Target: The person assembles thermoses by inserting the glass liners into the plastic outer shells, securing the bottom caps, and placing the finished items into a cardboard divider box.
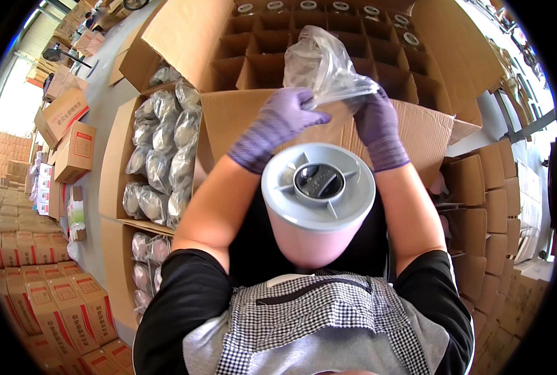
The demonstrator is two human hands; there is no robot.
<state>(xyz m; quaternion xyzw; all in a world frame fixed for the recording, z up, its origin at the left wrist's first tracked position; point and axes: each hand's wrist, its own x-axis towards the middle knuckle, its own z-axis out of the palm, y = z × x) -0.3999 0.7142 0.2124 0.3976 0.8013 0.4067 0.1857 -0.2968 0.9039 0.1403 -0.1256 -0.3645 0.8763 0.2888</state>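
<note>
A crumpled clear plastic bag (319, 62) is held up in front of me, its mouth edge toward me. My right hand (381, 128), in a purple knitted glove, grips the bag's right side with curled fingers. My left hand (278, 119), gloved alike, has its fingers at the left end of the bag's mouth, with the thumb apart below; the fingertips are partly hidden. Below the hands, at my lap, stands a pink tapered container (309, 240) with a ribbed grey top (281, 203) and a black round centre piece (319, 181). Neither hand touches it.
Ahead is an open carton (234, 115) with cardboard dividers, several clear-bagged items in its far cells. Left of me, another carton (113, 169) holds bagged items (159, 162). Nested cardboard dividers (469, 181) stand at the right. Stacked boxes (59, 312) fill the lower left.
</note>
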